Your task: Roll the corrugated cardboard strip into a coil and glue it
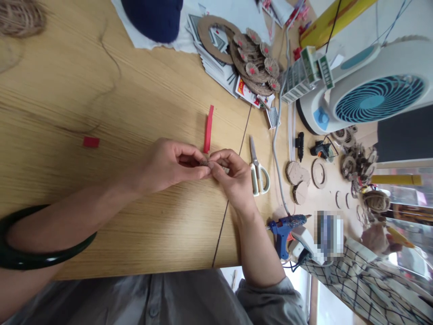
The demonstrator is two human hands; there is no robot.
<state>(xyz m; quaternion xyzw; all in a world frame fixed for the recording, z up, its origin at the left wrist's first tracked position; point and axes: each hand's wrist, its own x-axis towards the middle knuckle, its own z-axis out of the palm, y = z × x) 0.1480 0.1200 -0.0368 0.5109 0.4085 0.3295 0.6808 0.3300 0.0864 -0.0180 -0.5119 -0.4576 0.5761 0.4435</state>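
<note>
My left hand point(169, 163) and my right hand point(232, 174) meet over the wooden table, fingertips pinched together. Between them is a small brown piece point(204, 163), mostly covered by the fingers; its kind cannot be made out. A narrow red strip point(209, 128) lies just beyond the fingertips. To the left, a small red rectangle point(91, 142) rests near a loose length of twine point(113, 90). Scissors with pale handles point(258, 169) lie to the right of my right hand, blades pointing away.
Cardboard rings with corrugated flowers point(255, 65) sit on papers at the back. A white fan point(365, 90), a blue glue gun point(284, 230), cardboard discs point(299, 180) and a grey cable point(278, 149) are on the right. A co-worker's checked sleeve point(358, 275) shows at lower right.
</note>
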